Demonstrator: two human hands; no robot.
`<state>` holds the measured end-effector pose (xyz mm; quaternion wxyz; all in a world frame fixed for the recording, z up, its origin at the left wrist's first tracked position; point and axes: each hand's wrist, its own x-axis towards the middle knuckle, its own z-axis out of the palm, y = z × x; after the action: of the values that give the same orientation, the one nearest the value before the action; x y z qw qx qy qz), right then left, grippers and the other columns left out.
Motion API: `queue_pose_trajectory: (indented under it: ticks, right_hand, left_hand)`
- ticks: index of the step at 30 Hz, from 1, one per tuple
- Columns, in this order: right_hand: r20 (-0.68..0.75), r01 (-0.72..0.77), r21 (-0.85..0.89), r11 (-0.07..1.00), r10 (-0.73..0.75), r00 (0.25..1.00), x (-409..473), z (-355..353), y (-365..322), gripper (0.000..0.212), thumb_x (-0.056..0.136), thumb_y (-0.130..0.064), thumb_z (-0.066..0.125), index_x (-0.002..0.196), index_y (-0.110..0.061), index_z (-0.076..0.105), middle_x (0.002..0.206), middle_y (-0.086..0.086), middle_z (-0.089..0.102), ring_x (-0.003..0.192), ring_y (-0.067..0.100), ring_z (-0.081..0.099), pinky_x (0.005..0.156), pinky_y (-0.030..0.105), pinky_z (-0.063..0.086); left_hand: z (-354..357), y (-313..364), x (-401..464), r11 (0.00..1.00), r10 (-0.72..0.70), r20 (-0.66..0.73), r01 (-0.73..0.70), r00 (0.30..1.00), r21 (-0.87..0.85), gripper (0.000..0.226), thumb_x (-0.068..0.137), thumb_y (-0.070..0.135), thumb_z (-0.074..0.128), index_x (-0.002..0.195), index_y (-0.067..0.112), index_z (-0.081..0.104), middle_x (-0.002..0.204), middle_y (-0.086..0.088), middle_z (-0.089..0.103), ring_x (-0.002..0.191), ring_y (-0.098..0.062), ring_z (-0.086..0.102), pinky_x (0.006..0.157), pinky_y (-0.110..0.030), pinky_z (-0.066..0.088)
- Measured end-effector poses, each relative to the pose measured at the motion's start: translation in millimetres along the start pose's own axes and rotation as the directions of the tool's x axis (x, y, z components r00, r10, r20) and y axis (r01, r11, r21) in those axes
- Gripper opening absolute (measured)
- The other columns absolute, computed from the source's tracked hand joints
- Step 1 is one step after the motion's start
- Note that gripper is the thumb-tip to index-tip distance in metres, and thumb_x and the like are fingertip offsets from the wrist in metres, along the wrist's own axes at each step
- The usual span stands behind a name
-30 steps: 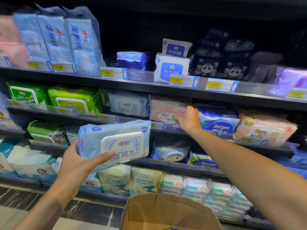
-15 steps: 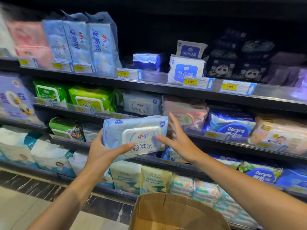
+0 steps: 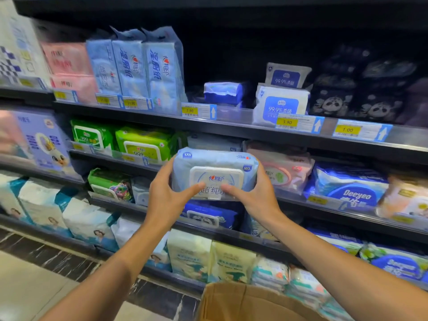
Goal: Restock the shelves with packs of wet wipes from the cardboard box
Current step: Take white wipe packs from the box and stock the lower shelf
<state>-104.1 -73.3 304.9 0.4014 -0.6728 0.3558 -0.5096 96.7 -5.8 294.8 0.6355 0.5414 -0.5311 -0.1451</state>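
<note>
Both forearms bare, left hand (image 3: 170,195) and right hand (image 3: 257,194) ungloved

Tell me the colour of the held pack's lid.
White lid on a light blue pack; head view.

a: what's underfoot?
b: pale floor tiles (image 3: 27,288), with a dark marbled plinth (image 3: 76,265) along the base of the display
a: and the light?
b: dim, with black shadow above the top tier
</note>
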Motion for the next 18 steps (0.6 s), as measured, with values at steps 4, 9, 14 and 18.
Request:
queue_pose_trajectory:
  ticks: [4, 9, 14, 18]
  right_hand:
    - [-0.030, 0.046, -0.011, 0.999, -0.047, 0.998, 17, 9, 6, 0.092, 0.076, -0.020, 0.086, 0.150, -0.031, 0.034, 0.145, -0.014, 0.051, 0.134, 0.005, 0.048, 0.115, 0.042, 0.040]
    - [-0.141, 0.087, 0.050, 0.995, -0.079, 0.987, 20, 27, 6, 0.091, 0.076, -0.015, 0.086, 0.150, -0.035, 0.037, 0.150, -0.018, 0.045, 0.138, 0.001, 0.041, 0.117, 0.038, 0.037]
    - [-0.189, 0.168, 0.103, 0.980, -0.147, 0.971, 25, 34, 3, 0.087, 0.074, -0.002, 0.084, 0.145, -0.030, 0.042, 0.143, -0.015, 0.051, 0.131, -0.001, 0.048, 0.112, 0.026, 0.040]
    - [-0.170, 0.154, 0.049, 0.987, -0.144, 0.975, 31, 32, 13, 0.085, 0.076, 0.001, 0.082, 0.142, -0.032, 0.041, 0.136, -0.016, 0.055, 0.122, -0.006, 0.052, 0.104, 0.021, 0.046]
  left_hand:
    - [5, -5, 23, 0.994, 0.064, -0.072, -0.058, 0.995, 0.090, 0.073, 0.072, 0.029, 0.088, 0.137, 0.027, 0.055, 0.126, 0.006, 0.063, 0.115, -0.015, 0.060, 0.096, -0.036, 0.054]
    - [5, -10, 35, 0.964, 0.059, -0.161, -0.014, 0.985, 0.265, 0.078, 0.072, 0.041, 0.086, 0.141, 0.040, 0.051, 0.120, -0.004, 0.055, 0.110, -0.014, 0.051, 0.089, -0.017, 0.043]
    - [10, -9, 36, 0.995, 0.073, -0.225, -0.055, 0.972, 0.084, 0.077, 0.075, 0.031, 0.087, 0.142, 0.039, 0.050, 0.122, -0.003, 0.052, 0.098, -0.009, 0.064, 0.091, -0.028, 0.056]
    - [21, -18, 38, 0.995, 0.095, -0.217, -0.089, 0.972, 0.036, 0.076, 0.078, 0.017, 0.084, 0.143, 0.033, 0.049, 0.126, 0.001, 0.058, 0.103, -0.009, 0.065, 0.087, -0.031, 0.059]
